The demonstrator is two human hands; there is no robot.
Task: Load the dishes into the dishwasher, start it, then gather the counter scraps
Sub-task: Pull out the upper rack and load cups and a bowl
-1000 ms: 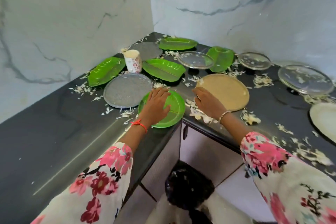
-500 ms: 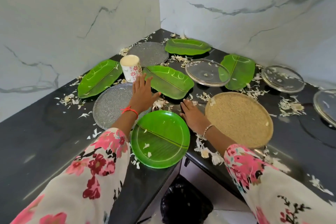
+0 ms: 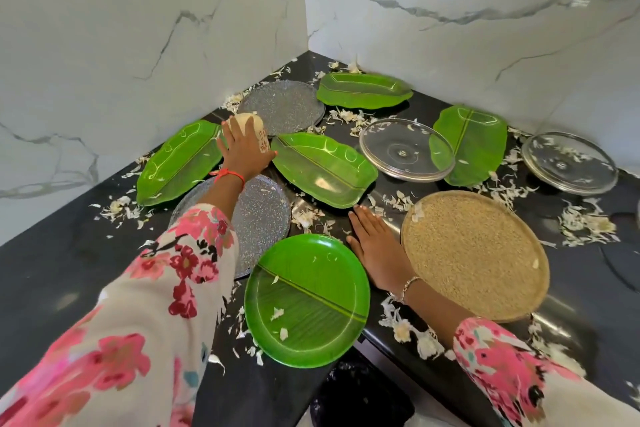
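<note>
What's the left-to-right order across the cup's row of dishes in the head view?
Left leaf tray → cup, held by the left hand → middle leaf tray → clear lid → right leaf tray → second clear lid.

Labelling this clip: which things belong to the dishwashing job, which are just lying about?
Job: cup in left hand; round green plate; green leaf trays; grey plates; glass lids; tan plate; white scraps.
Lying about: black bag below counter; marble wall.
</note>
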